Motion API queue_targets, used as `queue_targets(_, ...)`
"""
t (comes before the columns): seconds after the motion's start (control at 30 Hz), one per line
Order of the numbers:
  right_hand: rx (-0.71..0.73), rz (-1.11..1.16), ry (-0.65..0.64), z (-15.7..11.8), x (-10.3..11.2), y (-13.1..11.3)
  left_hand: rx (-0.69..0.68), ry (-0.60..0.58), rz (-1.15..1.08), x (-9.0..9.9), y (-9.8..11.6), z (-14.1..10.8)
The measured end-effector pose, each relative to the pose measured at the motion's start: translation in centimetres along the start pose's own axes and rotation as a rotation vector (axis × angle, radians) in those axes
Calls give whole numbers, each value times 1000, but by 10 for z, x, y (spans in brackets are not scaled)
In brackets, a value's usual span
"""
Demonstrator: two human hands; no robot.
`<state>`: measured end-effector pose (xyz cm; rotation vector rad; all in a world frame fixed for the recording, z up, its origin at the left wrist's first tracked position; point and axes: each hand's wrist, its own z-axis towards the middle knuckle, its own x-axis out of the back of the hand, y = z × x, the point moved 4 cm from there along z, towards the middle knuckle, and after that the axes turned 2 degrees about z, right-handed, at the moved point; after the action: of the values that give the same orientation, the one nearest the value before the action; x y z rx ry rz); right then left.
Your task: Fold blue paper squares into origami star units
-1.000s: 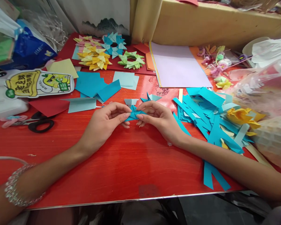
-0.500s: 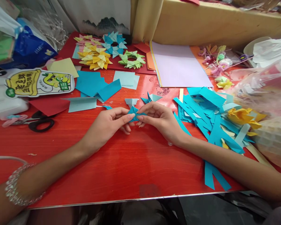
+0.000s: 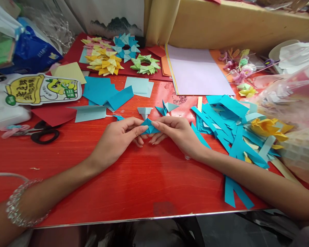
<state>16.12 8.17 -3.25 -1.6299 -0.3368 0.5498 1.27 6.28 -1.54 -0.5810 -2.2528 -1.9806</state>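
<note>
A red table (image 3: pixel 134 185) cluttered with paper. Since a second ago the blue fold (image 3: pixel 149 127) has flattened into a tidy triangle, so the crease looks set. The left hand (image 3: pixel 118 139) and right hand (image 3: pixel 176 132) both pinch it by the fingertips, just left of the strip pile (image 3: pixel 229 123).

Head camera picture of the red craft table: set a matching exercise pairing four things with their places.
Things:
1. small blue folded paper piece
2. black-handled scissors
3. green folded paper ring
4. heap of blue paper strips

Places:
A. far side, on dark red paper
B. pinched between left hand and right hand
C. beside the right forearm
D. left of the left hand

Pairs: 1-B, 2-D, 3-A, 4-C
</note>
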Motion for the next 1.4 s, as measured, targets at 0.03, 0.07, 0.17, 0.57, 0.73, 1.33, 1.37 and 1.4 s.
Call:
queue_targets(0.03,6,6,11,0,1,0,1,-2,2,0,-1,0)
queue_targets(0.07,10,12,21,0,1,0,2,-2,1,0,-1,0)
queue_targets(0.17,21,39,39,1,2,1,10,2,-12,1,-2,1)
queue_targets(0.57,42,26,45,1,3,1,21,6,-9,1,-2,0)
queue_targets(0.73,48,3,57,1,3,1,15,5,-3,1,-1,1)
queue_targets(1.33,23,-112,20,-2,-1,1,-38,-56,97,0,-1,0)
queue_targets(1.37,26,-112,19,-2,-1,1,-48,-43,105,1,0,0)
queue_targets(1.4,32,-105,24,-2,-1,0,-56,-20,112,2,1,0)
